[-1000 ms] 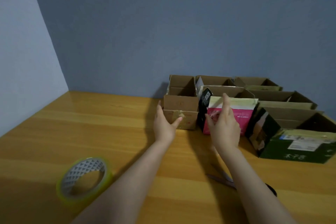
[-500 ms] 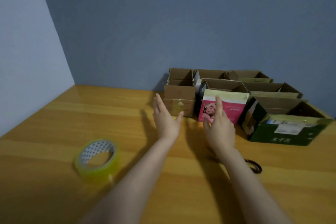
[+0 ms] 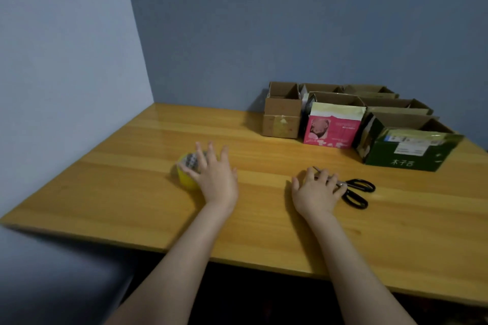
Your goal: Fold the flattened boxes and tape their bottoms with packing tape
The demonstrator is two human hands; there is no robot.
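Observation:
A yellow roll of packing tape (image 3: 185,180) lies on the wooden table (image 3: 126,200) at left centre. My left hand (image 3: 215,175) rests on top of it with fingers spread, covering most of the roll. My right hand (image 3: 317,190) lies flat on the blades of the black-handled scissors (image 3: 359,187), whose loops stick out to the right. Folded boxes stand at the back right: a small brown box (image 3: 281,120), a pink box (image 3: 331,130) and a dark green box (image 3: 412,152), all with open tops.
More brown boxes (image 3: 390,103) stand in rows behind those, against the blue wall. A pale wall runs along the table's left side. The table's near edge (image 3: 184,249) crosses the lower part of the view, with dark space under it.
Both hands have drawn back from the boxes toward me. The left hand has landed on the tape roll, the right on the scissors. My view has pulled back and the table's near edge now shows.

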